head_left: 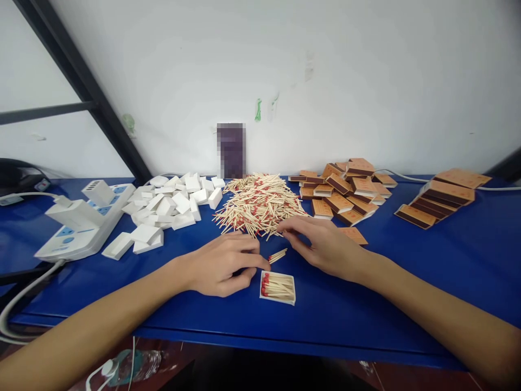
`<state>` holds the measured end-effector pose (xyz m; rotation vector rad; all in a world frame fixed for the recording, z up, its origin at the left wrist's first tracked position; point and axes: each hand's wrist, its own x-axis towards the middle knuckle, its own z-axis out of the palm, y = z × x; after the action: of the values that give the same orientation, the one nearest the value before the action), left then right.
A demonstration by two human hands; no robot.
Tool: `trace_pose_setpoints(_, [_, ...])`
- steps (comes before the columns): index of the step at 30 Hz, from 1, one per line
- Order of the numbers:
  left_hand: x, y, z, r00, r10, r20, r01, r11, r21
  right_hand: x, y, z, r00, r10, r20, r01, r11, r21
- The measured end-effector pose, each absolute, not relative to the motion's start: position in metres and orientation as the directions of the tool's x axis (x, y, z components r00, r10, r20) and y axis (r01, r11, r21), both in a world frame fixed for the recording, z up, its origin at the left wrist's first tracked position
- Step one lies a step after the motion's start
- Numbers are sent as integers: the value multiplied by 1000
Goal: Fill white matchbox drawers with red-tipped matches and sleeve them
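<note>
A large heap of red-tipped matches [262,203] lies at mid-table. At its near right edge is my right hand [325,244], thumb and fingertips brought close together on some matches. My left hand [228,263] is palm down in front of the heap, its fingers bent but apart and nothing held. Its index fingertip reaches the red ends of a small row of loose matches [278,256]. Just below that row lies a white matchbox tray [293,302], filled with matches whose red heads point left.
White empty trays [179,201] are heaped left of the matches, beside a white power strip [77,239] with plugged-in adapters. Orange-brown matchbox sleeves [345,190] pile up on the right, with another stack [443,195] farther right. A pixelated dark rectangle [232,152] stands against the wall.
</note>
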<state>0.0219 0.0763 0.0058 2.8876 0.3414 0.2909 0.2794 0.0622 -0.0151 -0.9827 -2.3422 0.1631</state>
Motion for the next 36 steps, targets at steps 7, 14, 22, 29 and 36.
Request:
trace_pose_setpoints(7, [20, 84, 3, 914, 333, 234, 298, -939, 172, 277, 64, -20, -603, 667, 438, 600, 740, -303])
trace_pose_setpoints(14, [14, 96, 4, 920, 323, 219, 265, -929, 258, 275, 57, -14, -670, 667, 327, 589, 745, -312])
trace_pose_setpoints(22, [8, 102, 10, 917, 262, 302, 138, -916, 378, 275, 54, -10, -671, 694, 260, 589, 712, -382])
trace_pose_setpoints(29, [-11, 114, 20, 889, 300, 346, 278, -954, 113, 267, 52, -14, -668, 693, 271, 565, 709, -421])
trace_pose_setpoints(36, [-20, 128, 17, 840, 442, 314, 488, -869, -82, 261, 46, -15, -679, 666, 309, 524, 734, -432])
